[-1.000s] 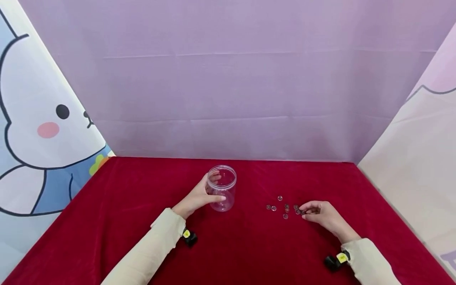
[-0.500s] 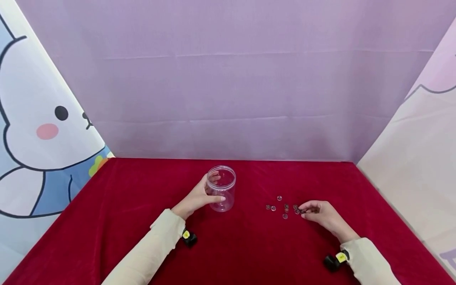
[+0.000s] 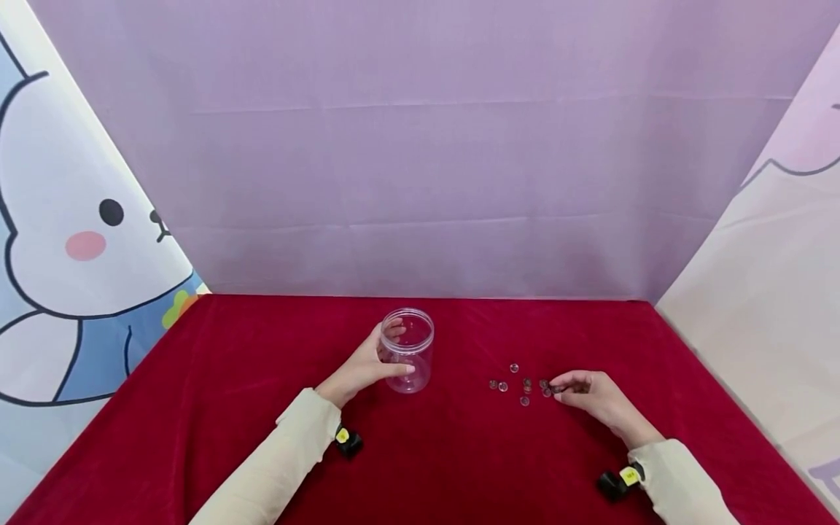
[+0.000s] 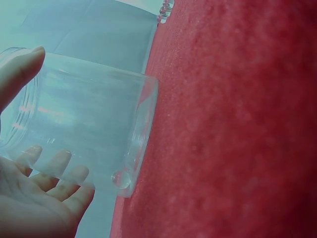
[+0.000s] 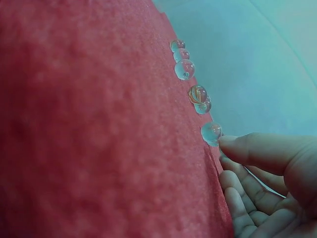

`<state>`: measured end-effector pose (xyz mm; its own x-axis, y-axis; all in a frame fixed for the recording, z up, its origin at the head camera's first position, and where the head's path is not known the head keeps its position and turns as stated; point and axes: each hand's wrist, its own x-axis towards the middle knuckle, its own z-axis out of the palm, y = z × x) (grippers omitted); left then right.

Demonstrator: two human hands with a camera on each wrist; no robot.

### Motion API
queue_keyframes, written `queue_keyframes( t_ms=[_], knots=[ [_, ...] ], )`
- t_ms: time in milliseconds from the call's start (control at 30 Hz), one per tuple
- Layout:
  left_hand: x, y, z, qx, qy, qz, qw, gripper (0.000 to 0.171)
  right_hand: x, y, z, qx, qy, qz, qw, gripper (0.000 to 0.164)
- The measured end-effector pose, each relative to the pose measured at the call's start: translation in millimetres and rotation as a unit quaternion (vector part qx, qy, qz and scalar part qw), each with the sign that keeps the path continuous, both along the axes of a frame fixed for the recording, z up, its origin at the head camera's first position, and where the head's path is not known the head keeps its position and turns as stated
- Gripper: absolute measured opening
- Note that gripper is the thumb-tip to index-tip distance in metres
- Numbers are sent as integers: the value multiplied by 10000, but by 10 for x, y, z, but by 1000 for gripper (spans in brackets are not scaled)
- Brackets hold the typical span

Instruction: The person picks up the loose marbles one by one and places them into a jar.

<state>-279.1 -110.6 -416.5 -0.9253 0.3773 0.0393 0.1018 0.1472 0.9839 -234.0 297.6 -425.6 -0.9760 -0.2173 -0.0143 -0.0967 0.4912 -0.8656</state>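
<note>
While the left hand (image 3: 359, 367) grips a clear jar (image 3: 420, 356), the right hand (image 3: 593, 397) pinches a marble (image 3: 557, 389) between thumb and forefinger, low over the red cloth (image 3: 459, 467). Jar: mouth open and facing up, placed left of the marbles and well apart from them. Left thumb lies across the near side of the jar wall; the other fingers wrap the far side and show through the plastic. Left wrist view: a small clear ball (image 4: 120, 179) shows through the wall at the jar's base; the base sits close to the cloth, whether touching cannot be told.

Loose marbles (image 3: 502, 386): eight counted on the cloth, scattered between jar and right hand, two of them just beside the right fingertips. Right wrist view: glass is transparent, with an amber-striped marble (image 5: 197, 94) among them; the pinched one is not clearly separable there, the thumb tip being right beside another.

Both forearms in cream sleeves (image 3: 289, 445); a black wrist unit with a yellow label on each. Surroundings: lilac backdrop (image 3: 420, 146) behind the cloth, a cartoon panel (image 3: 85, 292) at left, a pale pink-and-white panel (image 3: 781, 292) at right
</note>
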Motion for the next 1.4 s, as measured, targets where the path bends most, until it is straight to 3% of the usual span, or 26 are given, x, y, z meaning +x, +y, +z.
queue_keyframes(
  t_ms=[400,1400],
  knots=[
    [8,-11,-82,-129,8,-37,9999,85,31,-18,-109,-116,-33,-48,9999,29],
    [2,4,-69,-84,-117,-64,9999,88,-28,-299,-11,-361,165,57,9992,29]
  ],
)
